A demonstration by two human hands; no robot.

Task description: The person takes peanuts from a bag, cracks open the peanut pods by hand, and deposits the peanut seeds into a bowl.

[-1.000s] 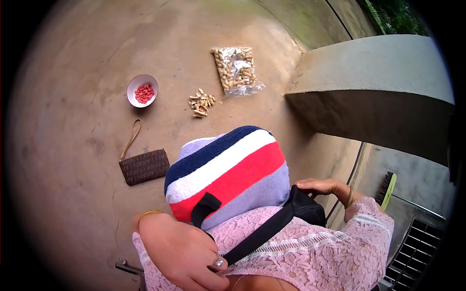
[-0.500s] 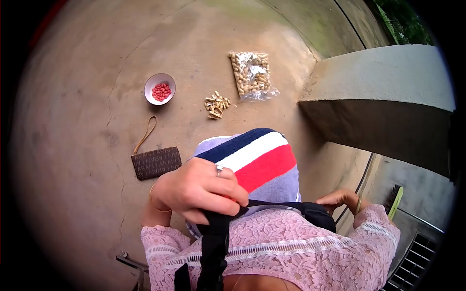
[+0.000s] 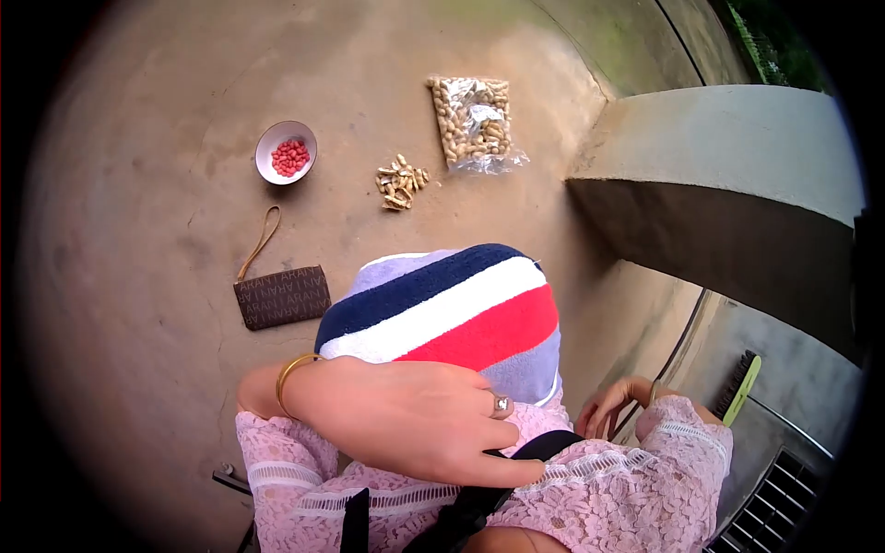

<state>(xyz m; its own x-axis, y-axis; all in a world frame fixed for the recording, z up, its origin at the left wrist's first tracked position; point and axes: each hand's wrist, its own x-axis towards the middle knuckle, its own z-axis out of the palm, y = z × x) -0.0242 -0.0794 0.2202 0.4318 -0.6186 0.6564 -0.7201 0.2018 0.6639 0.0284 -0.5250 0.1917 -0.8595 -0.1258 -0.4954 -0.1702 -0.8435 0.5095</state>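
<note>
My left hand, with a ring and a gold bracelet, lies across my lap, knuckles up. Its fingers curl at a black strap that crosses the pink lace top, and the palm side is hidden. Lower to the right, my right hand hangs beside the lap with its fingers loosely apart and nothing seen in them. A striped towel in navy, white, red and lilac covers my knees. More black strap runs below the left hand.
On the concrete floor are a bowl of red kernels, a pile of peanut shells, a clear bag of peanuts and a brown wristlet. A concrete ledge, a green brush and a metal rack stand right.
My left hand has swung right and down across my lap, pulling the black strap along. My right hand has come away from the black bundle at the waist and dropped slightly.
</note>
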